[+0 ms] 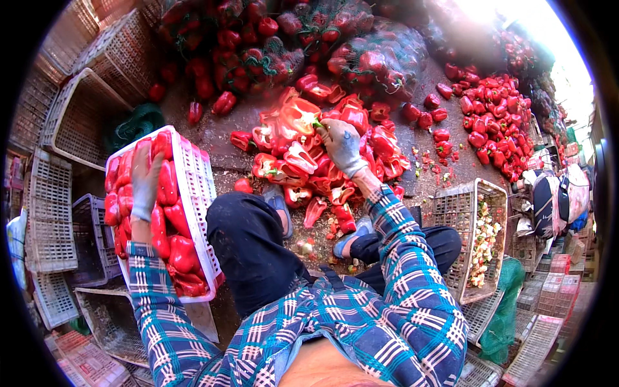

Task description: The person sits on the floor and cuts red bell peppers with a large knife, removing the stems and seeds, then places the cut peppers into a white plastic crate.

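My gloved left hand (146, 184) lies over the heaped red bell peppers (182, 255) in a white plastic crate (205, 193). Its fingers are stretched out with the thumb apart, a little blurred, and nothing shows in its grasp. In front of me is a pile of cut red peppers (303, 158) on the floor, many with pale insides facing up. At the pile's top my gloved right hand (343, 143) is closed at the green stem of an opened red bell pepper (298, 116). Its fingertips are partly hidden.
Green mesh sacks of peppers (380, 58) stand beyond the pile. Loose whole peppers (493, 122) lie at far right. A crate (493, 245) on my right contains pale pepper cores (482, 248). Stacked crates (51, 213) line the left, near a dark green net (137, 126).
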The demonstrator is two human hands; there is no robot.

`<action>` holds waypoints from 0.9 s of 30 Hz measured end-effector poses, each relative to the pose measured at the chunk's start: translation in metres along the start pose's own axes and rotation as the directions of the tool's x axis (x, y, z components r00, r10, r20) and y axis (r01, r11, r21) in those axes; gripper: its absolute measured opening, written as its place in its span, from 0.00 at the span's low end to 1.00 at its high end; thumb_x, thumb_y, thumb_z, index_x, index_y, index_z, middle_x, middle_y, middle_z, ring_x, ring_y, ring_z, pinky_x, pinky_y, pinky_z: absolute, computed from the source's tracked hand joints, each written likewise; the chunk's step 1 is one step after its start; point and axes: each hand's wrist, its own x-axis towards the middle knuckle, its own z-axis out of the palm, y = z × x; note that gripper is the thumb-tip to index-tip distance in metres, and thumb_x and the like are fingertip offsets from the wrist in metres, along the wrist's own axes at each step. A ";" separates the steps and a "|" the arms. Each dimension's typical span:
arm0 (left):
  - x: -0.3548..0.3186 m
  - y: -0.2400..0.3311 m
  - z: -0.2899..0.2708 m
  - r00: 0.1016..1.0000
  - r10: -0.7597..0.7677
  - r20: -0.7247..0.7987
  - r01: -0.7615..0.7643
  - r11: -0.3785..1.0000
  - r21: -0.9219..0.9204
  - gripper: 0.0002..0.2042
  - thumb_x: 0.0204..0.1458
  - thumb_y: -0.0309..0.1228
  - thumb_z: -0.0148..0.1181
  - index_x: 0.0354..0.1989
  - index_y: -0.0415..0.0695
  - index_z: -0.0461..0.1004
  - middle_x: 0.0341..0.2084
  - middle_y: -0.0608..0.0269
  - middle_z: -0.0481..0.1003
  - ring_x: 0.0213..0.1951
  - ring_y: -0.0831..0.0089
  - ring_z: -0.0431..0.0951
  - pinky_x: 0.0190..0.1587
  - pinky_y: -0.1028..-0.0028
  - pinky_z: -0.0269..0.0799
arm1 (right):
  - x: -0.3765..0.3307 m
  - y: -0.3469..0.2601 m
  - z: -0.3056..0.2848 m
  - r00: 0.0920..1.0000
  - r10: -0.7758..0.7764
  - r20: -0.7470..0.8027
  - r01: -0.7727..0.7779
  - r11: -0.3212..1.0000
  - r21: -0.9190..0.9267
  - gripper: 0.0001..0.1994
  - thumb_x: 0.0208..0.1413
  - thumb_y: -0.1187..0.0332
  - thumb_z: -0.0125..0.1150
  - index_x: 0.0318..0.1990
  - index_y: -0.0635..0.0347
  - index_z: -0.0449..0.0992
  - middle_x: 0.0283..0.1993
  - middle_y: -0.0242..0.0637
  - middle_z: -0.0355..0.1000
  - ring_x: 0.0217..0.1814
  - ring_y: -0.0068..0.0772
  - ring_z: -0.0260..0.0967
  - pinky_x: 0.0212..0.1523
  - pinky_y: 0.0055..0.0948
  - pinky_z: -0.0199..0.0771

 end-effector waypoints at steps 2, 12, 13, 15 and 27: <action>0.001 0.101 0.015 0.960 0.062 0.272 0.110 0.812 -0.574 0.31 0.64 0.44 0.56 0.70 0.39 0.60 0.67 0.55 0.64 0.68 0.66 0.62 0.69 0.69 0.56 | -0.006 -0.018 -0.031 0.991 -0.126 -0.049 0.129 0.990 0.053 0.11 0.55 0.62 0.67 0.42 0.56 0.78 0.38 0.40 0.79 0.42 0.47 0.77 0.43 0.45 0.74; -0.017 0.261 0.093 0.440 0.468 0.766 0.485 0.595 -0.642 0.30 0.56 0.34 0.66 0.65 0.38 0.65 0.55 0.58 0.75 0.55 0.71 0.76 0.58 0.69 0.73 | -0.029 -0.073 -0.145 0.907 -0.417 -0.057 0.420 0.891 0.170 0.15 0.49 0.68 0.69 0.46 0.54 0.76 0.45 0.35 0.77 0.53 0.42 0.74 0.53 0.42 0.72; -0.028 0.263 0.106 0.465 0.472 0.749 0.496 0.562 -0.662 0.29 0.55 0.33 0.67 0.65 0.38 0.66 0.54 0.59 0.76 0.54 0.72 0.77 0.58 0.69 0.73 | -0.034 -0.067 -0.153 0.910 -0.412 -0.043 0.413 0.897 0.159 0.15 0.50 0.69 0.69 0.46 0.53 0.76 0.45 0.35 0.77 0.53 0.42 0.74 0.54 0.42 0.71; -0.053 0.276 0.115 0.541 0.453 0.709 0.469 0.538 -0.701 0.26 0.57 0.32 0.65 0.64 0.37 0.68 0.53 0.63 0.76 0.55 0.76 0.74 0.57 0.75 0.71 | -0.050 -0.057 -0.156 0.974 -0.207 -0.095 0.225 0.942 0.249 0.22 0.52 0.65 0.70 0.55 0.56 0.74 0.50 0.42 0.76 0.54 0.50 0.74 0.55 0.43 0.73; -0.140 0.295 0.234 0.925 0.310 0.220 -0.097 0.752 -0.653 0.28 0.57 0.32 0.61 0.67 0.40 0.65 0.61 0.42 0.68 0.61 0.52 0.71 0.64 0.63 0.64 | -0.102 -0.060 -0.099 0.878 0.470 0.096 -0.465 0.883 -0.066 0.24 0.52 0.62 0.65 0.58 0.51 0.71 0.47 0.47 0.76 0.49 0.52 0.75 0.48 0.48 0.76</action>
